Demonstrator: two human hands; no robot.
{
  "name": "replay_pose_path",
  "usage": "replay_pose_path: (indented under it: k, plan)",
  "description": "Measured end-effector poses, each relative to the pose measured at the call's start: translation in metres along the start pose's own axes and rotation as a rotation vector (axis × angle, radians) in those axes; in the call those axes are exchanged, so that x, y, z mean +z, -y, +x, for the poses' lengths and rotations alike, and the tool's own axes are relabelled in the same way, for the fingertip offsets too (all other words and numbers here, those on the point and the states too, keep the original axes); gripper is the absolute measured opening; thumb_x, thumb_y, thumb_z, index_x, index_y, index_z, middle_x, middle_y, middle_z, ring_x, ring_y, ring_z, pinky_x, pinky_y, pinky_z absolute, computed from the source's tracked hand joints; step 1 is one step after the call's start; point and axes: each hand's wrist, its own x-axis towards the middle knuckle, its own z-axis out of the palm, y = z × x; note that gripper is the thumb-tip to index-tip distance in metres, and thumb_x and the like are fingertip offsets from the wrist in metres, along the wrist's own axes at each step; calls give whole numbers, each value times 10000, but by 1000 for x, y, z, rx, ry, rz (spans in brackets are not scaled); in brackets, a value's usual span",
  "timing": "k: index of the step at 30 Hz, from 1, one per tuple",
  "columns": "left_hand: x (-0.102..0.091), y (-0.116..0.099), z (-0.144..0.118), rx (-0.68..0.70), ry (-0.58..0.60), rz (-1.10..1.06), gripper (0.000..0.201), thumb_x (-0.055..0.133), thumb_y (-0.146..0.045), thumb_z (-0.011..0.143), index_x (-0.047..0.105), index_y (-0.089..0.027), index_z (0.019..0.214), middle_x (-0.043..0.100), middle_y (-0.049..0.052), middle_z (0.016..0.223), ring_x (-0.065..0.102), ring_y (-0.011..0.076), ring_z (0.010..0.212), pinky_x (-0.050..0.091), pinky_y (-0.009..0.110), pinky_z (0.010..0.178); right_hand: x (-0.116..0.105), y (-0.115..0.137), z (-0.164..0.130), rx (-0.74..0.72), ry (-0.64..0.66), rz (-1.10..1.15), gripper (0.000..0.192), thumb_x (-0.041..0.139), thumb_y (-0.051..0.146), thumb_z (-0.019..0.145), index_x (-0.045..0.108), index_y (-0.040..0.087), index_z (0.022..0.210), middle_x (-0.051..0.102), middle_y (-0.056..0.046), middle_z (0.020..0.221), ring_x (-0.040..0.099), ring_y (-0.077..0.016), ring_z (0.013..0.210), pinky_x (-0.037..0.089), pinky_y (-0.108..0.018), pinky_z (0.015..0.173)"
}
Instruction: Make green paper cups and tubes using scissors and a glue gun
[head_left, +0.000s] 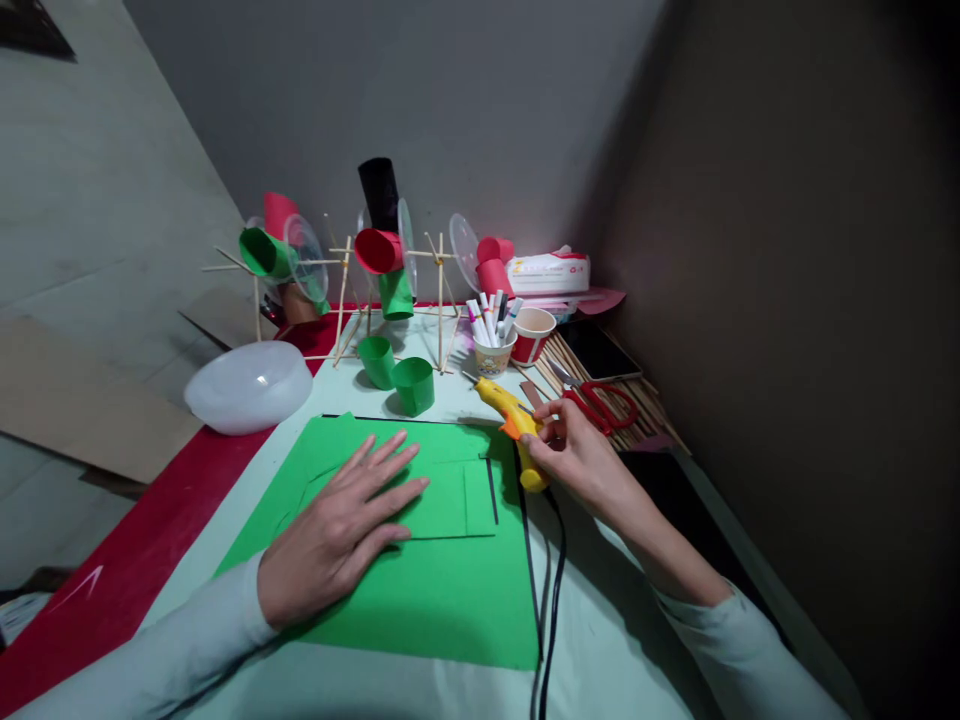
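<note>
Two hands at frame centre: right hand (581,455) fingers curled around yellow hot glue gun (516,425), orange trigger, black cord trailing down; left hand (341,530) flat, fingers spread on green paper sheet (442,590).

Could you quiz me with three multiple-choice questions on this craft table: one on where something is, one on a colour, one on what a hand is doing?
1. Where are the red scissors?
A. on the wooden sticks at the right
B. in the white bowl
C. under the green paper

2. What colour is the glue gun?
A. blue
B. yellow
C. black

3. What is the left hand doing?
A. holding a marker
B. lifting a cup
C. lying flat on the green paper

Answers: A, they lie on the sticks; B, its body is yellow; C, fingers spread on the sheet.
</note>
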Motion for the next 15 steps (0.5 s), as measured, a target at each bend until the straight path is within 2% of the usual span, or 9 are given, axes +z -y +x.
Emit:
replay_pose_path:
  k: [2, 4, 6, 10, 13, 15]
  plan:
    - [-19, 11, 11, -63, -97, 35, 348, 532, -183, 978, 606, -146, 1316, 577, 168, 1448, 455, 322, 1409, 432, 581, 1117, 1, 2, 1, 32, 6, 133, 342, 652, 462, 739, 502, 224, 933, 584, 18, 691, 593, -193, 626, 440, -289, 566]
    - [-32, 28, 26, -113, -192, 56, 271, 559, -205, 966, 680, -154, 1203, 696, 145, 1282, 602, 300, 1234, 522, 515, 1014, 4, 5, 1, 74, 13, 254, 389, 687, 513, 717, 513, 219, 902, 573, 24, 669, 580, -178, 601, 442, -283, 543]
    - [-36, 47, 43, -134, -211, 75, 260, 578, -256, 955, 706, -172, 1164, 743, 124, 1178, 651, 295, 1091, 542, 510, 930, 7, 8, 0, 118, 13, 359, 431, 719, 547, 700, 534, 210, 896, 586, 19, 677, 581, -166, 581, 446, -280, 531]
    - [-21, 76, 73, -124, -138, 57, 286, 625, -253, 920, 700, -129, 1167, 722, 159, 1235, 651, 297, 1102, 500, 513, 973, 11, 10, -7, 173, -19, 496, 465, 751, 544, 689, 577, 189, 933, 640, -20, 750, 624, -170, 627, 490, -280, 563]
    - [-6, 88, 85, -121, -94, 55, 268, 626, -189, 899, 701, -131, 1149, 756, 142, 1146, 671, 279, 1018, 528, 474, 903, 8, 10, -16, 167, -37, 505, 395, 728, 499, 746, 623, 174, 943, 676, -54, 777, 643, -181, 637, 503, -279, 547]
    - [0, 93, 88, -123, -76, 63, 209, 623, -164, 886, 727, -123, 1063, 778, 132, 1019, 679, 274, 927, 541, 447, 833, 4, 8, -24, 127, -21, 477, 328, 676, 480, 802, 661, 170, 906, 683, -65, 741, 642, -195, 615, 501, -287, 514]
